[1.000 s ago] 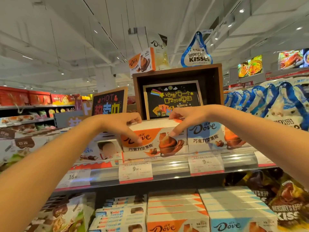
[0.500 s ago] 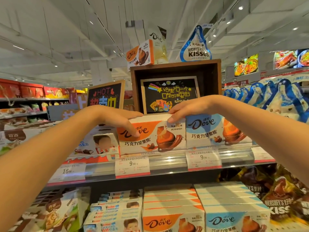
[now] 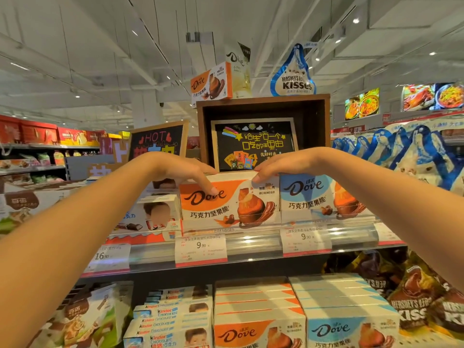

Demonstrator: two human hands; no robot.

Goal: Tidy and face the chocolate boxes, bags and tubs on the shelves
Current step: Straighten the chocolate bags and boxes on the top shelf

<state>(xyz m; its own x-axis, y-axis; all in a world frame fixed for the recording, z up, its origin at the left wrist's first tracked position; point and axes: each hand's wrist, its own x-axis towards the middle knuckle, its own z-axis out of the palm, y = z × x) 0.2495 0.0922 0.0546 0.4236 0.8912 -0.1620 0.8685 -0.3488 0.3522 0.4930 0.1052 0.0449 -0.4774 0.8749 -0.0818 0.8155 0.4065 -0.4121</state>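
An orange-and-white Dove chocolate box [image 3: 229,204] stands face-out at the front of the upper shelf [image 3: 253,243]. My left hand [image 3: 187,172] grips its top left corner, fingers over the top and thumb down on the front face. My right hand [image 3: 281,163] grips the top right corner the same way. A blue-and-white Dove box [image 3: 324,197] stands right beside it, touching. Left of it sit Kinder boxes [image 3: 150,214].
A wooden display crate [image 3: 263,129] with a chalkboard sign stands behind the boxes. Blue Hershey's Kisses bags [image 3: 414,156] hang at the right. The lower shelf holds stacked Dove boxes [image 3: 258,315], Kinder boxes [image 3: 168,320] and brown Kisses bags [image 3: 421,305].
The orange Dove box has been brought forward and squared up beside the blue box. Both hands have stayed on its top corners. The camera has moved slightly.
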